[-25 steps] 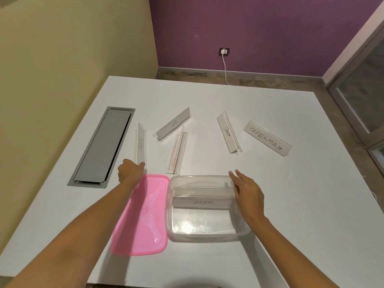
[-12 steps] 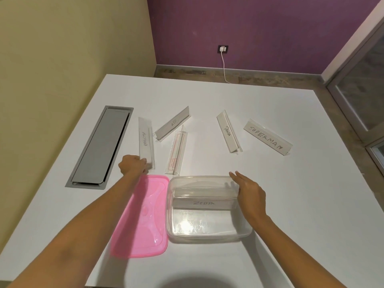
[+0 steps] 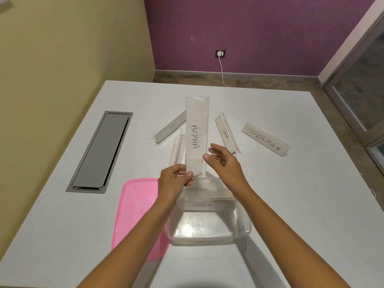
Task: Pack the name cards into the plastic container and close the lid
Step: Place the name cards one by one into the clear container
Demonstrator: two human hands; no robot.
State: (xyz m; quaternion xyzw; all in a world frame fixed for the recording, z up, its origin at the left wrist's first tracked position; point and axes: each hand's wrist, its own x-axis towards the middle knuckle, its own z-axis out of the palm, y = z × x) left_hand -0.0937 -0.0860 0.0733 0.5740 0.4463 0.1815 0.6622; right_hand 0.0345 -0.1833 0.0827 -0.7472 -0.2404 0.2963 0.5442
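My left hand (image 3: 174,180) grips the bottom end of the ALPHA name card (image 3: 197,134), holding it upright above the far rim of the clear plastic container (image 3: 243,227). My right hand (image 3: 224,161) hovers open beside the card's lower right edge. Inside the container lies the ZEBRA card (image 3: 202,205). The pink lid (image 3: 135,206) rests on the table left of the container. On the table behind lie the SUPERMAN card (image 3: 265,138), the PANDA card (image 3: 226,133), another lettered card (image 3: 171,128) and a red-lined card (image 3: 177,149).
A grey metal cable hatch (image 3: 101,150) is set into the white table (image 3: 301,215) at the left. A yellow wall runs along the left, and a purple wall with a socket and white cable (image 3: 221,65) stands beyond the table's far edge.
My left hand picked the ALPHA card off the table and raised it upright over the container. My right hand left the container's rim and moved up beside the card.
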